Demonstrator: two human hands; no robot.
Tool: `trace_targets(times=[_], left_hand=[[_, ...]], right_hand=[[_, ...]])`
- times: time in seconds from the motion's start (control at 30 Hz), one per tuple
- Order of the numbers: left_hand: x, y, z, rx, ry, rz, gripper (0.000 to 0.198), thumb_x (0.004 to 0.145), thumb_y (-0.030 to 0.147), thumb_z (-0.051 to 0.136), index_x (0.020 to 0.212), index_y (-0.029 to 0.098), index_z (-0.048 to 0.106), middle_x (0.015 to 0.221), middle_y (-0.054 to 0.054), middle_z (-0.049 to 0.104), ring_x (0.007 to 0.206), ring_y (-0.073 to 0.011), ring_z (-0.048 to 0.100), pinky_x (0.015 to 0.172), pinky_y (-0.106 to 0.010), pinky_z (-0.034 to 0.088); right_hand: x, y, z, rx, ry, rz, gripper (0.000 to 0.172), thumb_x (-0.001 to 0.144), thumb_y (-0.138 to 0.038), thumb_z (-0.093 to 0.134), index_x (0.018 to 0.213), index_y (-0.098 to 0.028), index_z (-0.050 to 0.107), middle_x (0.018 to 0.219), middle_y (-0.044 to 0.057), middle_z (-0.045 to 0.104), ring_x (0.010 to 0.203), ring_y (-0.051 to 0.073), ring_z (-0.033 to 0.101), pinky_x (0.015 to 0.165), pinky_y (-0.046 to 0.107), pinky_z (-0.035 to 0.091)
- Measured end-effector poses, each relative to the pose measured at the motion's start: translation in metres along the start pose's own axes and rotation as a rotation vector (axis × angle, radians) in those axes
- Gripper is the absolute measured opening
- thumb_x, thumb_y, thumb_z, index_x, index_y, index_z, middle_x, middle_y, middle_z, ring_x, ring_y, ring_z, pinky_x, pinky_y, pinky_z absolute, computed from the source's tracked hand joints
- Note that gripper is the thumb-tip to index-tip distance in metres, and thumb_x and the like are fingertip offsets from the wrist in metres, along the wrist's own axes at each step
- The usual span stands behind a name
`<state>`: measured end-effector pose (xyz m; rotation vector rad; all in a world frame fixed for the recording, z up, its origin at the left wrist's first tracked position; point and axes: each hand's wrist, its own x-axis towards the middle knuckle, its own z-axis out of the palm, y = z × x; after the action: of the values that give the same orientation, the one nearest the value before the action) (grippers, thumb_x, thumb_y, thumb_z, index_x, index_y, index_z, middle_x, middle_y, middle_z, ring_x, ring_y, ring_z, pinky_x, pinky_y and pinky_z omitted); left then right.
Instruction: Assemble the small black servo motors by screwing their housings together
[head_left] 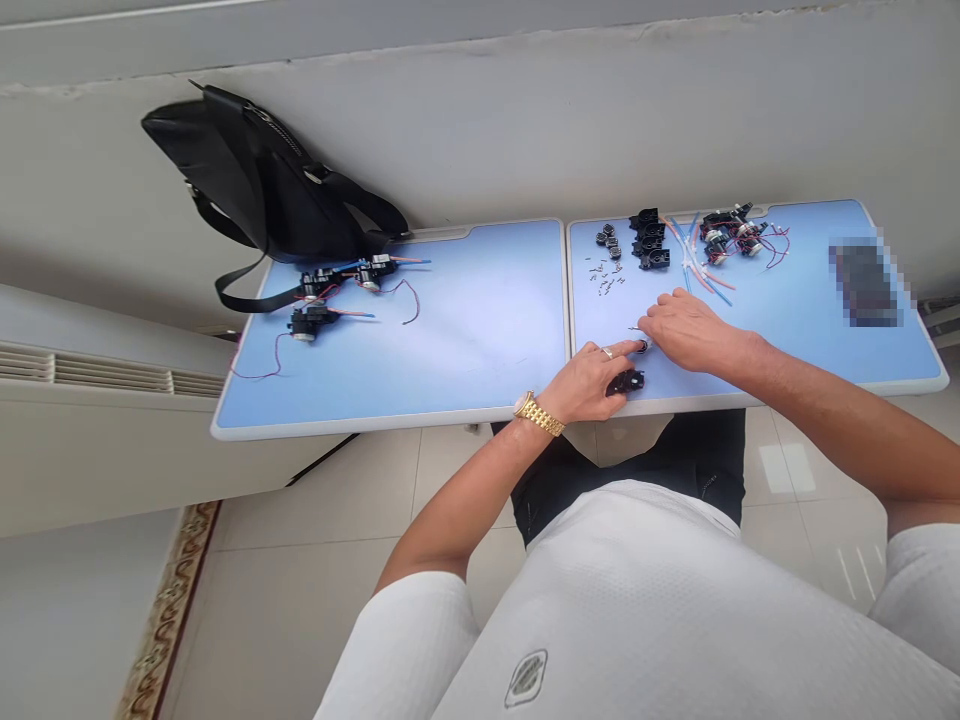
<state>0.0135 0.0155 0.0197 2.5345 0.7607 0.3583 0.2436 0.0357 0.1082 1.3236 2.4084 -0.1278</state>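
My left hand (592, 382), with a gold watch at the wrist, rests at the near edge of the right blue table (810, 330). Its fingers are closed on a small black plastic part (626, 381). My right hand (686, 330) lies just beyond it, fingers curled and pinching a small round metal piece (643, 346) between the two hands. Further back lie tiny screws (606, 280), black housings (649, 243), round metal parts (607, 240), coloured tubes (697, 262) and wired assemblies (739, 237).
The left blue table (420, 350) carries three finished wired assemblies (330, 295) and a black bag (262, 190) at its far corner against the wall. A blurred dark object (864, 282) lies far right. A radiator (90, 370) stands left; tiled floor below.
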Motion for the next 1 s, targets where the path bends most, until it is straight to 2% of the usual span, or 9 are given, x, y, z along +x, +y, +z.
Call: trace_targets(times=[0.1,0.17,0.33,0.5,0.63,0.87,1.0], left_hand=[[0.000,-0.001,0.000,-0.012,0.013,0.005,0.037,0.088,0.016,0.066,0.123,0.019,0.077,0.178,-0.015,0.060,0.120,-0.0320,0.082,0.107,-0.050,0.054],[-0.001,-0.001,0.001,-0.017,0.016,0.003,0.037,0.087,0.015,0.066,0.122,0.020,0.077,0.178,-0.015,0.060,0.119,-0.0321,0.083,0.106,-0.050,0.054],[-0.001,-0.001,0.001,-0.028,0.016,0.001,0.038,0.086,0.015,0.065,0.122,0.021,0.077,0.177,-0.015,0.061,0.122,-0.0329,0.083,0.106,-0.051,0.054],[-0.001,0.000,0.001,-0.029,0.019,0.002,0.039,0.087,0.014,0.065,0.123,0.021,0.077,0.177,-0.015,0.061,0.127,-0.0337,0.081,0.106,-0.051,0.054],[-0.001,0.000,0.002,-0.025,0.027,0.002,0.040,0.086,0.015,0.065,0.124,0.022,0.077,0.176,-0.014,0.062,0.127,-0.0337,0.081,0.105,-0.050,0.054],[-0.002,0.000,0.001,0.001,0.001,-0.006,0.040,0.087,0.014,0.065,0.125,0.021,0.076,0.177,-0.015,0.061,0.116,-0.0318,0.083,0.104,-0.051,0.054],[-0.002,0.000,0.001,0.005,0.010,0.015,0.044,0.087,0.013,0.065,0.128,0.022,0.077,0.176,-0.015,0.062,0.141,-0.0354,0.076,0.106,-0.051,0.055]], right_hand=[[-0.005,-0.005,0.003,0.040,-0.039,0.053,0.037,0.100,0.000,0.048,0.125,-0.012,0.073,0.095,0.017,0.079,0.092,0.031,0.069,0.087,0.042,0.032],[-0.009,-0.009,0.004,0.085,-0.058,0.093,0.038,0.101,-0.001,0.047,0.130,-0.011,0.070,0.099,0.018,0.081,0.089,0.031,0.071,0.080,0.041,0.031],[-0.018,-0.015,0.007,0.228,-0.063,0.185,0.036,0.106,-0.006,0.045,0.133,-0.015,0.067,0.113,0.019,0.083,0.096,0.031,0.076,0.072,0.039,0.032],[-0.020,-0.016,0.011,0.372,-0.038,0.246,0.029,0.110,-0.020,0.052,0.133,-0.018,0.070,0.127,0.016,0.084,0.108,0.031,0.077,0.077,0.038,0.039],[-0.018,-0.017,0.018,0.466,-0.013,0.300,0.032,0.111,-0.030,0.061,0.140,-0.019,0.069,0.130,0.014,0.084,0.114,0.031,0.076,0.081,0.037,0.043],[-0.014,-0.016,0.033,0.593,0.025,0.355,0.024,0.111,-0.032,0.060,0.130,-0.022,0.070,0.116,0.009,0.085,0.101,0.025,0.075,0.076,0.033,0.041],[-0.016,-0.011,0.041,0.642,0.050,0.357,0.020,0.109,-0.033,0.061,0.123,-0.022,0.071,0.104,0.007,0.083,0.095,0.024,0.074,0.074,0.033,0.040]])
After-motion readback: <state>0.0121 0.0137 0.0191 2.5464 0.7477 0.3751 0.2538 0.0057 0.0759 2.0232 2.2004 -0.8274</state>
